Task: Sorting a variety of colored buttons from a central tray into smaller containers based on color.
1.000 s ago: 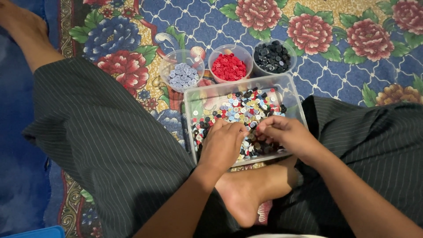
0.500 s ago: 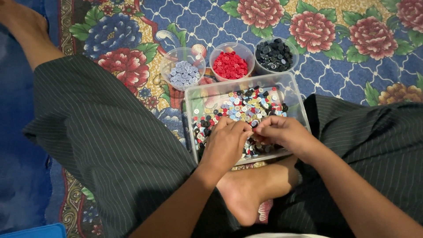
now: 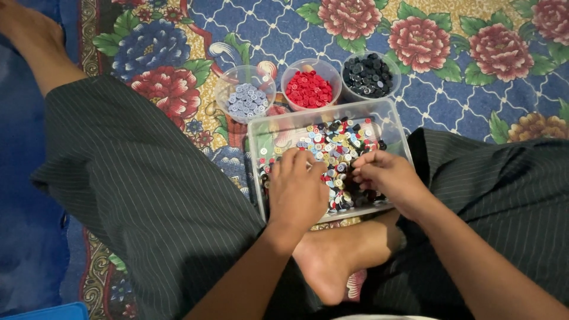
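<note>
Since the earlier frame both hands have barely shifted. The left hand [image 3: 298,188] lies palm-down, fingers loose, on the mixed buttons [image 3: 335,148] in the clear tray [image 3: 261,127] at the carpet's near edge. The right hand [image 3: 385,176] pinches among them; its grasp cannot be told.

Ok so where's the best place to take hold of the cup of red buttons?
Probably the clear rim of the cup of red buttons, from above. It stands upright and open, wedged between the pale blue cup, the black cup and the tray, so its sides are crowded.
</note>
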